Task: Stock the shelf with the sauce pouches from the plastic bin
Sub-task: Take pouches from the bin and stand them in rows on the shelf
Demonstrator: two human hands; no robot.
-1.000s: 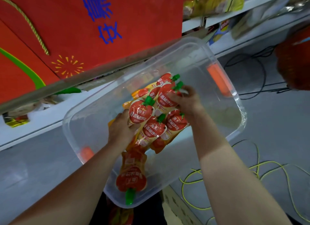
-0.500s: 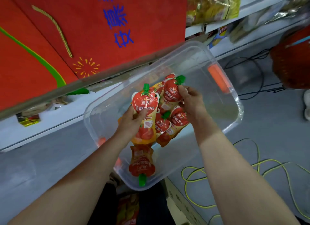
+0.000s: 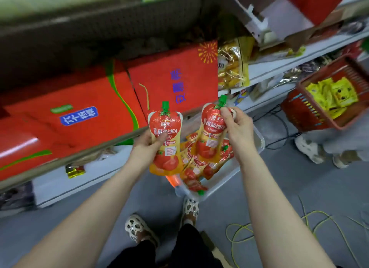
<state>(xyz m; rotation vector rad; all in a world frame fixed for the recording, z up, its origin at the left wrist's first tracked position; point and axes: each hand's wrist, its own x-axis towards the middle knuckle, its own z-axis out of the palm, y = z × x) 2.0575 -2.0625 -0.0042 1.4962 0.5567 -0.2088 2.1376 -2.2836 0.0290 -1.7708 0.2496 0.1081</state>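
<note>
Left hand (image 3: 146, 148) grips one pouch (image 3: 165, 140) upright, right hand (image 3: 237, 126) pinches another (image 3: 211, 136) near its cap — labels outward, likely ready for the shelf (image 3: 60, 162).

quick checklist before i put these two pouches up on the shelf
1. Left hand grip on the left sauce pouch: ok, thumb across its front, held upright.
2. Right hand grip on the right sauce pouch: ok, pinched near the green cap.
3. Both pouches clear of the plastic bin: ok, lifted above it.
4. Free slot on the shelf: cannot tell, red boxes fill the level straight ahead.
5. Caps sealed: cannot tell, too blurred.
6. More pouches left in the bin: ok, several remain.
</note>
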